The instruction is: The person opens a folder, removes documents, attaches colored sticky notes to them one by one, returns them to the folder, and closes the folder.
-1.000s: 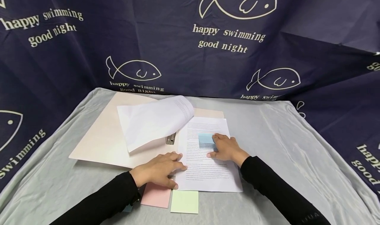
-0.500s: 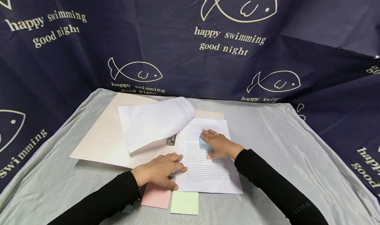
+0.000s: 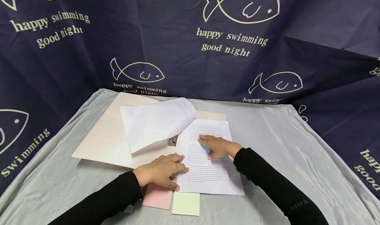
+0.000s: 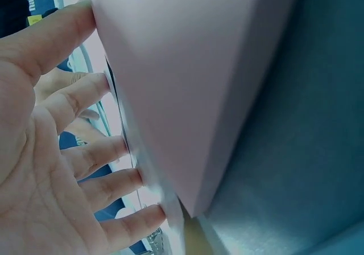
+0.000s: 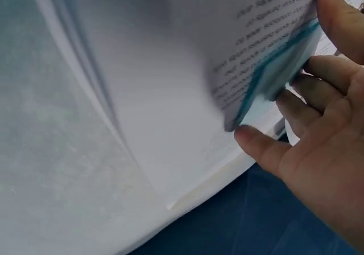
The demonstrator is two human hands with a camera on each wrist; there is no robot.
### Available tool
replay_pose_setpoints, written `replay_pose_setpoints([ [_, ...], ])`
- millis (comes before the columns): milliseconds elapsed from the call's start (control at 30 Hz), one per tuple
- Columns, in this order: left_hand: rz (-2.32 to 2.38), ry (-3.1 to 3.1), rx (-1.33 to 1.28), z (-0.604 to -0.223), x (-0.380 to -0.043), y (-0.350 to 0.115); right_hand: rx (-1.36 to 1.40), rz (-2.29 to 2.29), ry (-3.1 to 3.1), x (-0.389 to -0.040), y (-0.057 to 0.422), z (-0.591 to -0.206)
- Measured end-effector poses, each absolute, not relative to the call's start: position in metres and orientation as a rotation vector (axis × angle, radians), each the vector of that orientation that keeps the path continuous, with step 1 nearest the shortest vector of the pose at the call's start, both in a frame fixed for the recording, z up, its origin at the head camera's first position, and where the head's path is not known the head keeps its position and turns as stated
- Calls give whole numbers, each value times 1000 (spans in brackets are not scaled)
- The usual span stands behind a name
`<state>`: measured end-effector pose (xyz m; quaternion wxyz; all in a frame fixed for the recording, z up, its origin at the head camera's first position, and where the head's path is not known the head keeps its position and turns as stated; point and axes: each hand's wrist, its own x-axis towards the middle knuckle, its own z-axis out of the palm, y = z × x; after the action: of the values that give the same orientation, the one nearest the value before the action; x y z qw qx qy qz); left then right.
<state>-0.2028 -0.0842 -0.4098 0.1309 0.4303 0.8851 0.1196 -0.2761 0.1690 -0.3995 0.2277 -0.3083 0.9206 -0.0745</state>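
A printed sheet (image 3: 209, 180) lies on the right part of an open pale folder (image 3: 99, 139). My right hand (image 3: 219, 147) rests on a light blue sticky note (image 3: 205, 149) in the middle of that sheet, its fingers extended and covering much of the note. In the right wrist view the fingertips touch the sticky note (image 5: 278, 73) over the printed lines. My left hand (image 3: 161, 171) rests with spread fingers on the sheet's left edge, its thumb by the lower left corner. Another sheet (image 3: 155, 123) curls back to the left over the folder's metal clip (image 3: 173, 140).
Below the sheet lie a pink sticky pad (image 3: 157, 196) and a light green sticky pad (image 3: 186, 204). A dark blue piece (image 3: 129, 209) is partly hidden by the left sleeve. Grey cloth (image 3: 267, 136) covers the table, with a navy fish-print curtain (image 3: 178, 47) behind.
My right hand has moved left over the blue sticky note, then slightly down, and now hides most of it. The left hand stays at the sheet's edge.
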Motion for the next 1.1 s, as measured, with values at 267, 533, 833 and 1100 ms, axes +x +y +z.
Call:
replay_pose_setpoints([
  [267, 380, 2568, 1244, -410, -202, -84, -791, -151, 2671, -267, 182, -404],
  [533, 392, 2575, 1227, -409, -202, -84, -591, -108, 2831, -254, 190, -409],
  [833, 413, 2557, 1219, -409, -201, -84, -469, -29, 2866, -250, 193, -410],
  [1100, 422, 2543, 1186, -407, -201, -86, -465, -38, 2869, -251, 194, -410],
])
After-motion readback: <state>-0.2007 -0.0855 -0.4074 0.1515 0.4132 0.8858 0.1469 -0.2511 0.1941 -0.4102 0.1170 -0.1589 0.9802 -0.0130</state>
